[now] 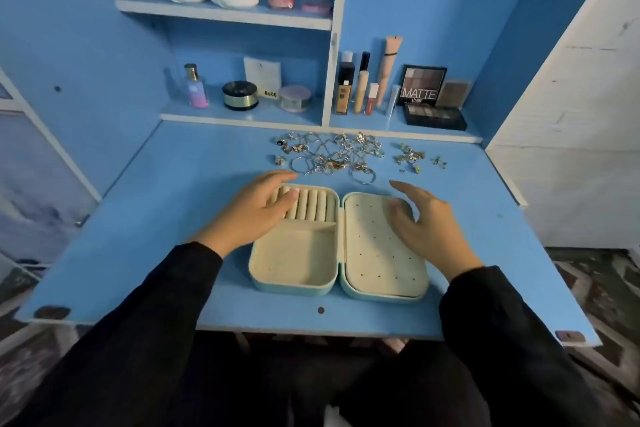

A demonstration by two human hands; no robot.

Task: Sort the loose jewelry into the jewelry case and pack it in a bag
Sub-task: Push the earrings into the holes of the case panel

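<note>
A pale teal jewelry case (294, 262) with cream lining lies open flat on the blue desk. Its left half has ring rolls at the top and an empty compartment below; its right half (375, 253) is a panel dotted with small holes. My left hand (258, 206) rests on the ring rolls with fingers straight. Hovering over the right panel's top corner, my right hand (424, 222) has relaxed, spread fingers and holds nothing. A tangle of loose jewelry (329, 152), rings, hoops and chains, lies behind the case, with a smaller cluster of earrings (412, 158) to its right.
The desk (156, 218) is a blue fold-down board with edges at left, right and front. Behind the jewelry, a low shelf holds a perfume bottle (195, 87), jars, tubes and makeup palettes (434, 114). An upper shelf carries white pads and a pink jar.
</note>
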